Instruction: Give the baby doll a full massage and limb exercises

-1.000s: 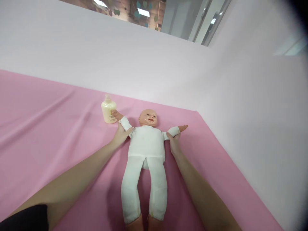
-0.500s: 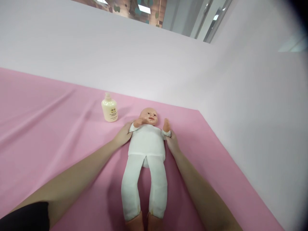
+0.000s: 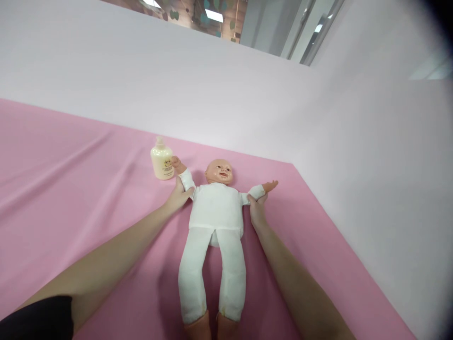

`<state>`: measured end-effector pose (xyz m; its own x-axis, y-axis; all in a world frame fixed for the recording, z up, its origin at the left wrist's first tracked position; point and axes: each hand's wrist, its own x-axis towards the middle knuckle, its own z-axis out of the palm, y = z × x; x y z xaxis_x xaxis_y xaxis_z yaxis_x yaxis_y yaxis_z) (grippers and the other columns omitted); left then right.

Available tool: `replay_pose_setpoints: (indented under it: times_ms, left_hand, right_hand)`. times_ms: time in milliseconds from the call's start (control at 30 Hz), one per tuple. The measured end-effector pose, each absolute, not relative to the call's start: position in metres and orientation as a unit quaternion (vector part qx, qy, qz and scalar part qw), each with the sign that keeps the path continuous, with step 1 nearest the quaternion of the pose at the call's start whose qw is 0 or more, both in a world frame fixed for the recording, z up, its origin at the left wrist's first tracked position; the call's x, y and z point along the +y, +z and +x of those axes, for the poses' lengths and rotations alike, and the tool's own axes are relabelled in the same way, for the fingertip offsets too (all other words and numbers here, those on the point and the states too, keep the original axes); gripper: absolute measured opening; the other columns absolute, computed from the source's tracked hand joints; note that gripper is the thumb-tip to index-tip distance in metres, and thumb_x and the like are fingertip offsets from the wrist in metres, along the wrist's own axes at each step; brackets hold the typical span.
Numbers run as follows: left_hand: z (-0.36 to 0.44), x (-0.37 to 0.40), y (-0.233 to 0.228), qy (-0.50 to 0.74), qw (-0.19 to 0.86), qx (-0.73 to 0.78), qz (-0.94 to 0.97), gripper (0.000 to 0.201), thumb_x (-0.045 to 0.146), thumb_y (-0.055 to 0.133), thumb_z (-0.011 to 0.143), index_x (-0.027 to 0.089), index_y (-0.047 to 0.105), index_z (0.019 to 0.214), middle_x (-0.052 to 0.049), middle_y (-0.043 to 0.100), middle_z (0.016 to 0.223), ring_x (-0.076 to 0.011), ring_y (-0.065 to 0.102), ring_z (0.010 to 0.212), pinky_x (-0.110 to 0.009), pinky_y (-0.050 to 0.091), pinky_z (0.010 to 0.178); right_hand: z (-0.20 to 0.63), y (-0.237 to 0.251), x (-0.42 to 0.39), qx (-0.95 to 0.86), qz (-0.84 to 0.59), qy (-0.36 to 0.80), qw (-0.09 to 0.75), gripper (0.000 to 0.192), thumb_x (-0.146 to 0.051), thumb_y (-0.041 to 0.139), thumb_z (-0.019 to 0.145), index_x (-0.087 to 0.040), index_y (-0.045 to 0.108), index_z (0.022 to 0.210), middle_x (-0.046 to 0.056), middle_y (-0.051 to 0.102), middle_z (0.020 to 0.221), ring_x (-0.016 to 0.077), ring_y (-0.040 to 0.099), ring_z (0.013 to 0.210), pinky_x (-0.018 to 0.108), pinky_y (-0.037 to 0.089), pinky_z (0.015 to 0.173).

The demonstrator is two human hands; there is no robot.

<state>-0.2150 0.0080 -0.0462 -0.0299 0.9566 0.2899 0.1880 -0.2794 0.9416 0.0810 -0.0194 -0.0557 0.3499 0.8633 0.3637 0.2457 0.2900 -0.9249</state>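
A baby doll with a white cloth body lies on its back on a pink sheet, its bare head at the far end and its feet toward me. My left hand is closed around the doll's arm on the left, thumb on top of the white sleeve. On the other side, my right hand grips the doll's other arm the same way. Both doll arms are spread outward, palms showing at their ends. Fingers under the arms are partly hidden.
A cream pump bottle with a printed label stands just behind the doll's left-side hand. White walls border the pink surface at the back and right. Folds run across the sheet on the left.
The doll's arms have swung outward from beside its head and chest, with my hands on them. One doll hand now overlaps the bottle's edge. The doll's body has stayed in place.
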Motion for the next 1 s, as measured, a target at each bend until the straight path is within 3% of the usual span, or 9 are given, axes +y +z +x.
replay_pose_setpoints:
  times_ms: [133, 200, 267, 433, 567, 700, 833, 900, 1000]
  left_hand:
    - [-0.212, 0.003, -0.040, 0.482, 0.308, 0.435, 0.695, 0.051, 0.017, 0.049, 0.076, 0.017, 0.046, 0.127, -0.010, 0.056, 0.122, -0.0242, 0.052, 0.114, -0.043, 0.039, 0.102]
    - [-0.211, 0.000, -0.036, 0.433, 0.279, 0.419, 0.747, 0.056, 0.008, 0.043, 0.072, 0.018, 0.052, 0.126, -0.008, 0.056, 0.125, -0.0237, 0.050, 0.118, -0.043, 0.036, 0.106]
    - [-0.210, -0.003, -0.033, 0.403, 0.259, 0.418, 0.772, 0.064, 0.003, 0.038, 0.068, 0.019, 0.053, 0.128, -0.008, 0.056, 0.125, -0.0219, 0.049, 0.119, -0.041, 0.035, 0.107]
    - [-0.209, -0.006, -0.030, 0.421, 0.260, 0.444, 0.747, 0.060, 0.008, 0.041, 0.073, 0.019, 0.047, 0.132, -0.007, 0.054, 0.131, -0.0225, 0.048, 0.122, -0.042, 0.036, 0.107]
    - [-0.211, 0.002, -0.039, 0.470, 0.333, 0.490, 0.654, 0.052, 0.025, 0.055, 0.077, 0.016, 0.042, 0.127, -0.009, 0.060, 0.114, -0.0246, 0.058, 0.103, -0.043, 0.046, 0.092]
    - [-0.215, 0.012, -0.052, 0.530, 0.380, 0.499, 0.571, 0.057, 0.034, 0.065, 0.073, 0.015, 0.039, 0.120, -0.009, 0.058, 0.106, -0.0241, 0.060, 0.097, -0.040, 0.049, 0.085]
    - [-0.215, 0.012, -0.052, 0.544, 0.377, 0.479, 0.577, 0.052, 0.033, 0.061, 0.076, 0.017, 0.042, 0.122, -0.009, 0.058, 0.110, -0.0235, 0.059, 0.101, -0.040, 0.048, 0.089]
    - [-0.213, 0.008, -0.048, 0.524, 0.368, 0.460, 0.615, 0.048, 0.028, 0.056, 0.078, 0.018, 0.046, 0.123, -0.009, 0.059, 0.114, -0.0240, 0.057, 0.106, -0.041, 0.045, 0.094]
    - [-0.210, 0.001, -0.041, 0.467, 0.322, 0.421, 0.708, 0.047, 0.015, 0.046, 0.076, 0.020, 0.054, 0.123, -0.008, 0.057, 0.123, -0.0238, 0.050, 0.118, -0.043, 0.038, 0.104]
  right_hand:
    - [0.075, -0.048, -0.021, -0.553, -0.528, 0.277, 0.582, 0.060, -0.024, 0.050, 0.072, -0.025, 0.045, 0.132, 0.007, 0.057, 0.126, 0.0247, 0.052, 0.116, 0.047, 0.040, 0.101]
    - [0.071, -0.045, -0.024, -0.602, -0.504, 0.282, 0.552, 0.047, -0.019, 0.046, 0.070, -0.024, 0.060, 0.114, 0.005, 0.062, 0.115, 0.0236, 0.055, 0.111, 0.045, 0.039, 0.102]
    - [0.068, -0.042, -0.027, -0.641, -0.481, 0.269, 0.535, 0.044, -0.015, 0.044, 0.067, -0.023, 0.066, 0.103, 0.004, 0.063, 0.113, 0.0223, 0.055, 0.111, 0.043, 0.037, 0.104]
    - [0.068, -0.044, -0.026, -0.588, -0.519, 0.291, 0.548, 0.040, -0.019, 0.050, 0.068, -0.021, 0.062, 0.106, 0.005, 0.065, 0.107, 0.0224, 0.059, 0.101, 0.043, 0.042, 0.096]
    - [0.074, -0.052, -0.018, -0.479, -0.552, 0.336, 0.595, 0.039, -0.028, 0.057, 0.070, -0.019, 0.055, 0.108, 0.005, 0.065, 0.101, 0.0229, 0.060, 0.095, 0.042, 0.047, 0.090]
    - [0.077, -0.053, -0.017, -0.425, -0.557, 0.356, 0.619, 0.065, -0.033, 0.058, 0.072, -0.022, 0.038, 0.133, 0.009, 0.054, 0.128, 0.0256, 0.054, 0.116, 0.044, 0.045, 0.097]
    - [0.072, -0.044, -0.025, -0.466, -0.563, 0.284, 0.620, 0.092, -0.033, 0.059, 0.073, -0.025, 0.005, 0.147, 0.010, 0.022, 0.152, 0.0241, 0.034, 0.136, 0.045, 0.034, 0.108]
    - [0.069, -0.041, -0.029, -0.508, -0.547, 0.259, 0.612, 0.086, -0.031, 0.056, 0.075, -0.024, 0.010, 0.147, 0.010, 0.028, 0.150, 0.0232, 0.035, 0.135, 0.046, 0.030, 0.110]
    - [0.066, -0.039, -0.032, -0.590, -0.508, 0.261, 0.571, 0.059, -0.021, 0.046, 0.076, -0.025, 0.044, 0.134, 0.005, 0.051, 0.135, 0.0202, 0.046, 0.126, 0.044, 0.029, 0.111]
